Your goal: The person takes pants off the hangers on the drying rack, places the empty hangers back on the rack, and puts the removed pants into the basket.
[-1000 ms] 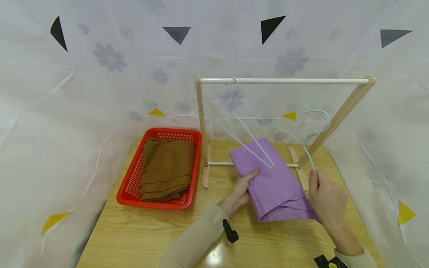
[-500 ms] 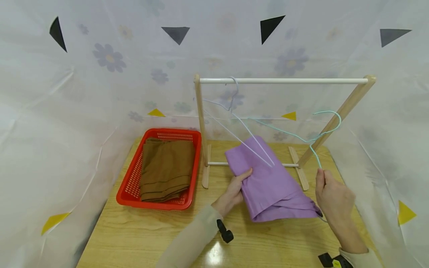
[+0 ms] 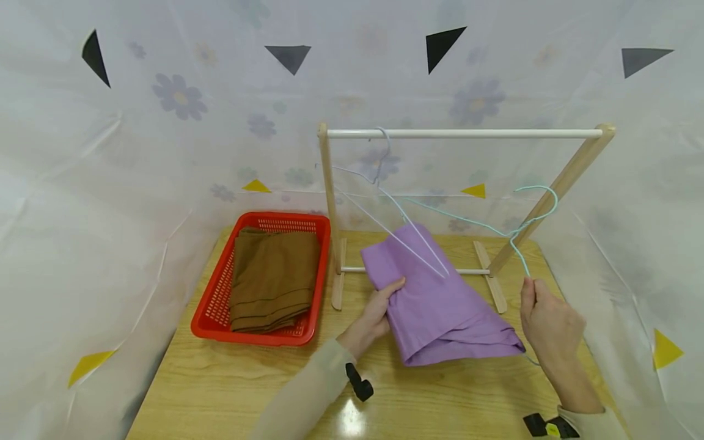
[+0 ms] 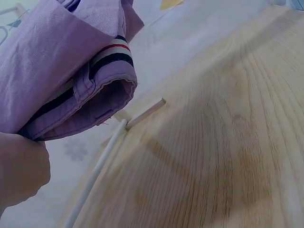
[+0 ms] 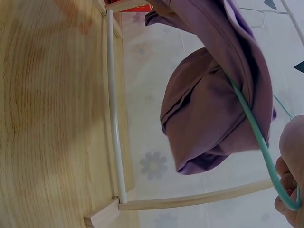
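Note:
Folded purple trousers (image 3: 440,311) hang over the lower bar of a mint-green wire hanger (image 3: 514,233), in front of the rack. My left hand (image 3: 379,308) holds their left edge, thumb on top. In the left wrist view the waistband (image 4: 107,92) shows a belt loop and a striped inner band, close beside my left hand (image 4: 21,171). My right hand (image 3: 552,321) grips the hanger at its right corner, its hook pointing up. The right wrist view shows the hanger's bar (image 5: 256,130) running into the trousers' fold. The cloth hides most of that bar.
A wooden rack with a white top rail (image 3: 467,133) stands behind. On its left end hangs a pale lilac hanger (image 3: 388,146), which overlaps the trousers in the head view. Left of the rack, a red basket (image 3: 199,318) holds folded brown cloth (image 3: 275,278) on the wooden table (image 3: 220,385).
My left hand has shifted left with the trousers' edge, spreading the cloth along the bar. My right hand has moved a little right with the hanger, whose hook swung right.

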The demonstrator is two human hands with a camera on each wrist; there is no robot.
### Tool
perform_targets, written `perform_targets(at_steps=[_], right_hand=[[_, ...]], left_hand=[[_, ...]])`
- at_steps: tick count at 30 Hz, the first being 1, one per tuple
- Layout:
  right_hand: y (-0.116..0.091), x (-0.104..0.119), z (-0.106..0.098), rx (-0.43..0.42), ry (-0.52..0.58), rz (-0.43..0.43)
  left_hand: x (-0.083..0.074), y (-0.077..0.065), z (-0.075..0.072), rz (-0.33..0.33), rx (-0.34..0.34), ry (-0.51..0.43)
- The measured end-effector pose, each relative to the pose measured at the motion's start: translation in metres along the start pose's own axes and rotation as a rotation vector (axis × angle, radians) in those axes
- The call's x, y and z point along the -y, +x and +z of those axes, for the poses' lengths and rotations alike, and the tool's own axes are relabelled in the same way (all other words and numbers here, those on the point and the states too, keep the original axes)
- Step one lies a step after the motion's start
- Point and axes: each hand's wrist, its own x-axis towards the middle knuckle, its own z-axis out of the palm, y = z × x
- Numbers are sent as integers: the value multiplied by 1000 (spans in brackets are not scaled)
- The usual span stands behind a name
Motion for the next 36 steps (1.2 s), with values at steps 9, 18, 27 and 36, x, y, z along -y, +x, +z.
perform_targets(at_steps=[9, 18, 27, 36], right_hand=[[-10, -22, 14, 36, -30, 17], [-15, -33, 16, 49, -77, 12], [-18, -40, 15, 60, -72, -6], [-12, -31, 19, 52, -17, -8]], left_hand=[[-7, -7, -7, 14, -8, 12], [-15, -13, -23, 19, 2, 61], [-25, -26, -31, 32, 23, 106], [-27, -30, -33, -2, 46, 143]])
